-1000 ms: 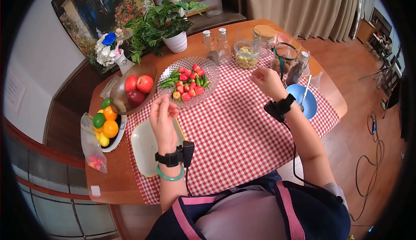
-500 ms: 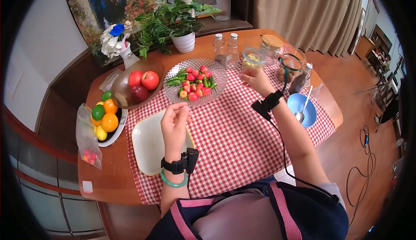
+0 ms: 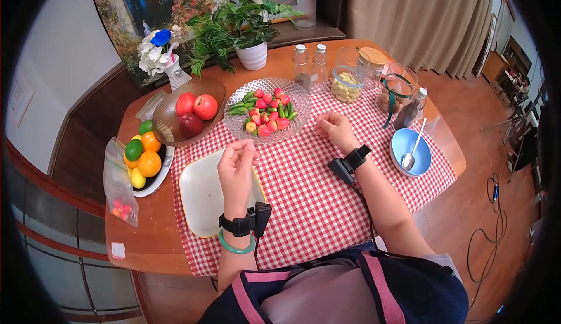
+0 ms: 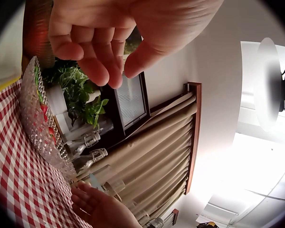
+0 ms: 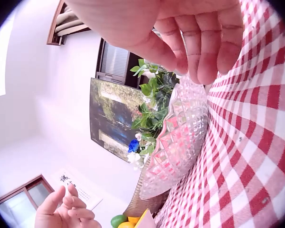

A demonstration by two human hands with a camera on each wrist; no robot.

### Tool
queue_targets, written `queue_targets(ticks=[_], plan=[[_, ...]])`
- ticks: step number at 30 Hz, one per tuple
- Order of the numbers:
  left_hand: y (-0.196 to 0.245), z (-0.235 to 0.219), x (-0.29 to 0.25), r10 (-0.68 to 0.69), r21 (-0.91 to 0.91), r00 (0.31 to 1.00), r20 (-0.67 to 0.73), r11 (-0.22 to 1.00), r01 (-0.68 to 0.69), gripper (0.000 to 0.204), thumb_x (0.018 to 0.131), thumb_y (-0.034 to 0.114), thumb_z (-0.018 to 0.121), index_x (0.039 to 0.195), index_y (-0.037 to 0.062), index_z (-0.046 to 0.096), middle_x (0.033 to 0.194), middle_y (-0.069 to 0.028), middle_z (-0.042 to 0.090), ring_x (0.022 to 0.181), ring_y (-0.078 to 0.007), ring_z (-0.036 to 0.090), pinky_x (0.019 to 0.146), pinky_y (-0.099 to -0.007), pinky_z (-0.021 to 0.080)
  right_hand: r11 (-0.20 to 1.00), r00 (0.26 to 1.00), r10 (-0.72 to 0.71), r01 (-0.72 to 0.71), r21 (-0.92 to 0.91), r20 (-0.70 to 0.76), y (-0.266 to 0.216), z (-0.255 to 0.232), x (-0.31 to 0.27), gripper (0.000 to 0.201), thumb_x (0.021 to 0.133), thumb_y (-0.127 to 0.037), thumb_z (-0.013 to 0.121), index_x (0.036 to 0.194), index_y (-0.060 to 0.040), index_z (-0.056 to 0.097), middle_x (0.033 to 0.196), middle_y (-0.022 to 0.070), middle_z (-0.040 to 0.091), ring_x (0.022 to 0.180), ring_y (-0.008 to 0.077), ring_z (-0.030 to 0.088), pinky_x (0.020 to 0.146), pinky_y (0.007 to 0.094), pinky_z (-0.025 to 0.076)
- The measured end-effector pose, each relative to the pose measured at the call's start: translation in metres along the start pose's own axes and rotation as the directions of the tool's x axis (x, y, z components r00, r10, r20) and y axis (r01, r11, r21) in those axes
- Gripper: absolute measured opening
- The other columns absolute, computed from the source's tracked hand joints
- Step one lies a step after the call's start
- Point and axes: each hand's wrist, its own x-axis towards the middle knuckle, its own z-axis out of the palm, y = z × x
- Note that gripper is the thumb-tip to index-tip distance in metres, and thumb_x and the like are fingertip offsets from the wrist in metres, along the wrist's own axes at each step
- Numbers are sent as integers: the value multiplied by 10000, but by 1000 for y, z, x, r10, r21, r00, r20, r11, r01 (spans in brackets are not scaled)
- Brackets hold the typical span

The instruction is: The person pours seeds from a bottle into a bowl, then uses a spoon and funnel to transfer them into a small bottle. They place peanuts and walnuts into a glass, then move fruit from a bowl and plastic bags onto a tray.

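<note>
My left hand hovers over the right part of a white rectangular dish, its fingers loosely bent and holding nothing. To its right, my right hand is above the checked cloth, beside a cut-glass bowl of strawberries and small green peppers. In the right wrist view the fingers of the right hand hang relaxed with nothing in them, near the bowl's side. The left wrist view shows gaps between thumb and fingers of the left hand.
Right of the right hand stand a blue bowl with a spoon, a jar of pale nuts and a dark-filled bottle. At left are an amber bowl of red fruit, a citrus plate and a plastic bag.
My right hand has come down and left from near the nut jar and blue bowl to the right side of the cut-glass bowl. The left hand has shifted slightly right, over the dish.
</note>
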Motion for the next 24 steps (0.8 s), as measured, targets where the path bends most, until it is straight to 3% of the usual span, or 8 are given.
queue_targets(ticks=[4,11,13,15,17,19,22,24], plan=[[1,-2,1,-19,-3,1000,-8,1000,19,164,926,122,569,1022,-9,596,800,-45,619,726,-86,577,674,-220,468,1000,1000,1,-1,22,3,4,-2,1,147,923,-114,562,951,20,617,861,73,659,724,126,623,643,244,504],[6,-3,0,-19,-43,1000,-4,999,18,159,929,117,562,1010,-15,595,796,-39,612,711,-84,567,667,-215,462,1000,999,-8,8,10,-53,0,-12,2,173,916,-138,568,965,20,615,829,71,659,704,122,614,616,252,495],[7,-4,0,-11,-46,1000,-10,999,11,157,929,115,560,1008,-16,595,796,-38,610,711,-83,565,666,-214,461,996,980,-88,90,2,-180,1,-18,9,148,885,-123,598,938,8,641,798,63,655,674,104,608,592,244,483],[6,-5,0,-8,-50,1000,-9,999,8,157,928,116,561,1006,-16,595,798,-38,610,713,-83,565,666,-214,461,960,929,-261,219,-177,-263,0,-29,20,145,869,-124,619,935,3,648,770,59,649,648,95,599,586,248,483],[6,-5,0,-4,-51,1000,-6,999,4,157,927,118,563,1004,-15,595,800,-37,611,715,-82,565,667,-213,461,836,834,-471,319,-448,-286,-18,-43,29,224,814,-120,663,1011,-17,633,869,111,648,755,202,627,677,319,501],[6,-3,-1,1,-57,1000,-2,998,-1,158,926,120,565,1002,-15,596,802,-36,611,717,-82,565,667,-213,460,611,656,-715,419,-671,-241,-37,-55,42,320,779,-127,690,1077,-36,615,955,145,639,872,278,627,757,365,497],[5,-3,0,-5,-70,1000,-11,998,5,171,917,153,579,1007,10,605,771,-14,610,699,-66,536,652,-197,405,415,596,-784,294,-861,-174,-77,-71,65,498,739,-230,727,1179,-69,557,1142,177,574,1082,350,535,881,430,450],[4,-4,0,-4,-69,1000,-20,998,3,169,916,152,579,1005,10,605,771,-14,610,697,-64,535,651,-195,404,414,698,-688,153,-897,-198,-90,-74,82,575,728,-327,728,1209,-80,531,1201,172,540,1134,350,496,910,447,434]])
